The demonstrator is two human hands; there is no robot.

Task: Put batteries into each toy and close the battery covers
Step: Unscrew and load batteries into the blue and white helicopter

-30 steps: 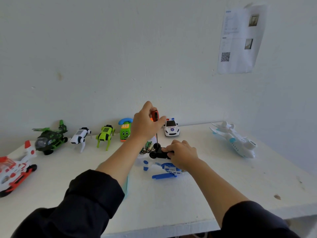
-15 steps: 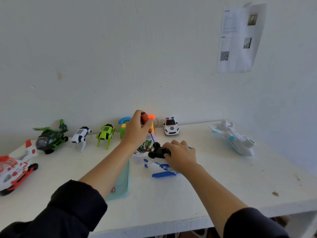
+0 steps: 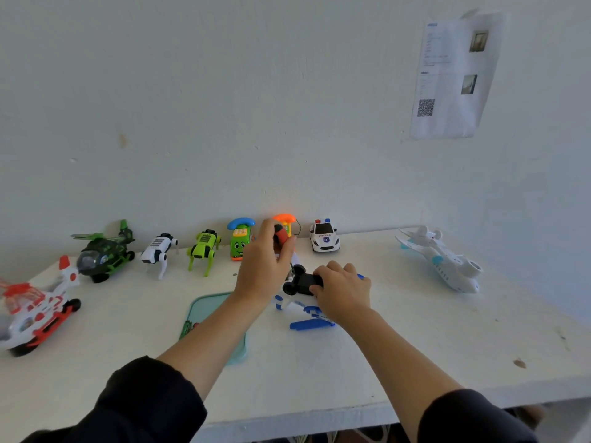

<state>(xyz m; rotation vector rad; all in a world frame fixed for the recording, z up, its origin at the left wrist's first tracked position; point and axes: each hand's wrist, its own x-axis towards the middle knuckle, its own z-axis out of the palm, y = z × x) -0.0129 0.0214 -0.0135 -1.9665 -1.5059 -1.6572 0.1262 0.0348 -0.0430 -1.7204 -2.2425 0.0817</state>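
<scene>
A white and blue toy helicopter lies upturned at the middle of the white table, its black wheeled underside facing up. My right hand grips that toy from the right. My left hand holds a red-handled screwdriver above the toy's left end; its tip is hidden behind my fingers. The batteries are out of sight behind my left hand.
Along the wall stand a green helicopter, a white robot dog, a green robot dog, a green phone toy, an orange phone toy and a police car. A red-white helicopter sits far left, a white plane right, a teal tray under my left forearm.
My left hand has lowered and tilted the screwdriver towards the toy. My right hand stays on the toy. The camera has tipped slightly, showing more of the teal tray.
</scene>
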